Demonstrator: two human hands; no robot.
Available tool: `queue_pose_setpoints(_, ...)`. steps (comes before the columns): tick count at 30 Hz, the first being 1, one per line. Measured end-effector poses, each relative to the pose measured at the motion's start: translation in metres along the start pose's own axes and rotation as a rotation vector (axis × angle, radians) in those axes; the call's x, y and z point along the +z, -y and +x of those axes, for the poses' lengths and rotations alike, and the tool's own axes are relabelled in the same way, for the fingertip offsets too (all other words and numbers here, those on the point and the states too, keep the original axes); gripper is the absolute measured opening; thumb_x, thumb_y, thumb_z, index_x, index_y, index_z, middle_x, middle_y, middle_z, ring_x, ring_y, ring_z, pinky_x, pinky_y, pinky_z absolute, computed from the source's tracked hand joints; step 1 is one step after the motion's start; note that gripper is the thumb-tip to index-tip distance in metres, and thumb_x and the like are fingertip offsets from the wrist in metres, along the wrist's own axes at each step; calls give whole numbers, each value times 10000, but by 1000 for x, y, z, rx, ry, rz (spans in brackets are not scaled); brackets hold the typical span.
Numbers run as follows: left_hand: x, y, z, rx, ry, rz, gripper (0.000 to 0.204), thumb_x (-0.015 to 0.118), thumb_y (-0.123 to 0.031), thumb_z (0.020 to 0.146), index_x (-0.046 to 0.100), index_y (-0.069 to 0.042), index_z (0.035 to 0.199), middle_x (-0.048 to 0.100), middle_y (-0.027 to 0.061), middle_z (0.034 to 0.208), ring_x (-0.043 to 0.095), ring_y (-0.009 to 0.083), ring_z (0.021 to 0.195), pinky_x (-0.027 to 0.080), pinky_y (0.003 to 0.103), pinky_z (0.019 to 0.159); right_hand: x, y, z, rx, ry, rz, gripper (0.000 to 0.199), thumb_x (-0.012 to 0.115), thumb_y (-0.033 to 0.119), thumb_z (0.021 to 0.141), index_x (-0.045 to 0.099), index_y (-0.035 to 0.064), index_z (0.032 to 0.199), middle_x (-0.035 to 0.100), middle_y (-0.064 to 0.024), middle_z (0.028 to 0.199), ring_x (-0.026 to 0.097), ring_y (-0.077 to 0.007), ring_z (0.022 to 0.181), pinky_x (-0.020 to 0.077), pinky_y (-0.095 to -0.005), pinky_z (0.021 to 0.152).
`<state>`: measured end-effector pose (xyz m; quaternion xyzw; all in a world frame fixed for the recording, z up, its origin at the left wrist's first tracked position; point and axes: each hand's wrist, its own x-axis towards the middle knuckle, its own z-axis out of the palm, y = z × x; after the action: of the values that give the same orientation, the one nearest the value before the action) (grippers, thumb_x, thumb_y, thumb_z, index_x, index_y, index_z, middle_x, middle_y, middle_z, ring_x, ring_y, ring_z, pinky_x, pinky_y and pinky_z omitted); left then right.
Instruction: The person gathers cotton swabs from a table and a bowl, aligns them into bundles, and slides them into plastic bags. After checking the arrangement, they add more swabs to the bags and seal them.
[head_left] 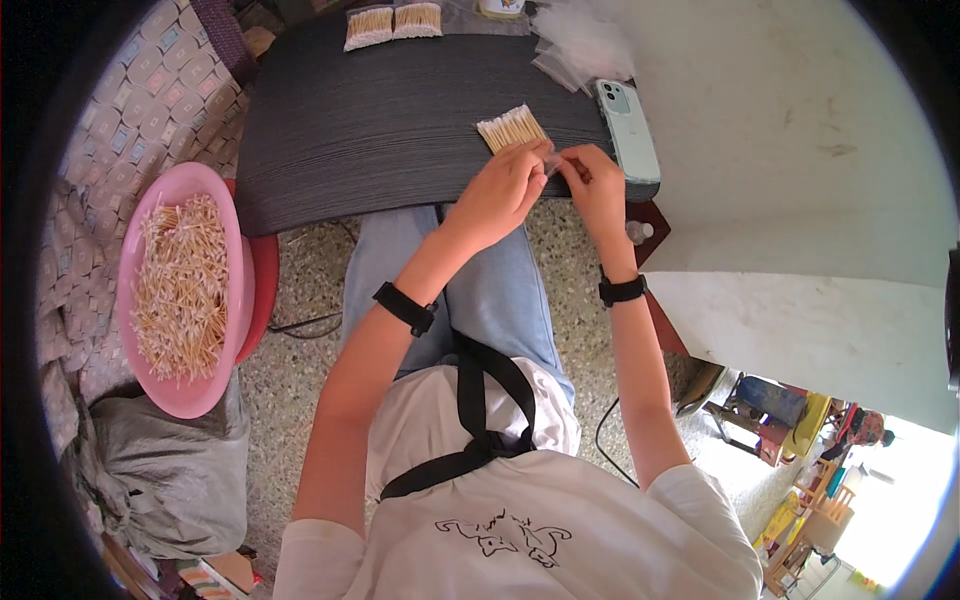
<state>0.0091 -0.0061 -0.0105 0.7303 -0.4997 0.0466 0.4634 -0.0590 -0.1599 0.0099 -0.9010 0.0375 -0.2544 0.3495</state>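
A small clear plastic bag (513,128) packed with wooden-stick cotton swabs lies near the front right of the dark table. The swabs are lined up side by side, white tips toward the far end. My left hand (503,190) is closed on the near end of this bag, fingers pinched together. Beside it, my right hand (595,183) pinches the clear film at the bag's mouth between thumb and fingertips. Part of the bag is hidden under my left fingers. Whether the mouth is sealed cannot be made out.
Left of the table, a pink basin (185,398) holds a heap of loose cotton swabs. Two filled bags (393,24) lie at the table's far edge. Empty clear bags (585,45) are piled at the far right, near a pale phone (630,140). A wall (780,150) rises on the right.
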Motion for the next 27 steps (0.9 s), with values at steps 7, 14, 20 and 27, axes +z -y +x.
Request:
queue_pose_setpoints(7, 3, -23, -3, -108, 27, -42, 391, 520, -159, 933, 387, 15, 1257, 526, 181, 1264, 493, 343, 1173, 385, 418, 992, 10, 8, -24, 240, -206, 215, 46, 521, 21, 908, 516, -25, 910, 659, -146, 976, 596, -139, 703, 477, -270, 630)
queue_pose_setpoints(14, -16, -27, -7, -172, -355, -23, 530, 607, -227, 903, 367, 3, 1316, 519, 169, 1282, 512, 300, 1171, 417, 406, 968, -7, 30, -19, 342, -144, 826, 157, 308, 183, 1010, 376, 54, 950, 603, -206, 1173, 592, -131, 891, 481, -273, 748)
queue_pose_setpoints(20, -39, -38, -14, -578, -273, -739, 580, 635, -307, 900, 390, 43, 1293, 566, 189, 1172, 626, 161, 916, 514, 255, 742, -29, 52, -20, 319, 4, 978, 226, 297, 278, 1022, 372, 71, 970, 601, -249, 1145, 626, -226, 976, 501, -309, 829)
queue_pose_setpoints(27, -38, -44, -29, -720, -193, -1084, 350, 571, -276, 945, 525, -24, 1183, 604, 65, 1022, 595, 74, 855, 487, 211, 716, -29, 68, -20, 632, 85, 1199, 460, 361, 373, 1010, 434, -7, 1260, 619, -193, 1116, 632, -211, 960, 507, -315, 826)
